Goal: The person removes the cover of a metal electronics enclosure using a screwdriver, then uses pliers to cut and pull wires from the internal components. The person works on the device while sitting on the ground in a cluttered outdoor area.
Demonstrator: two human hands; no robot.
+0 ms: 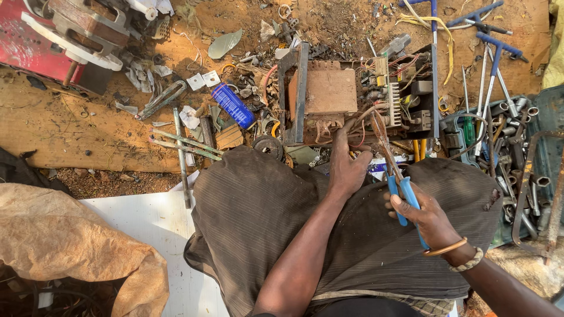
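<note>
- Gripping blue-handled pliers (395,170), the right hand (427,218) has its fingers clamped round the smooth plastic grips; the thin metal nose points up into the wiring of an opened electronic chassis (358,94).
- That chassis sits on the ground just beyond the person's knees, a rusty metal frame holding a boxy brown transformer (330,91), a ribbed heat sink and tangled coloured wires.
- The left hand (346,164) rests at the chassis's near edge, fingers curled together, one fingertip touching the frame.
- A blue cylindrical capacitor (233,105) lies left of the chassis among metal scraps.
- Blue T-handled wrenches (492,44) and steel sockets (517,111) crowd the right side.
- Brown ribbed cloth (258,217) covers the lap.
</note>
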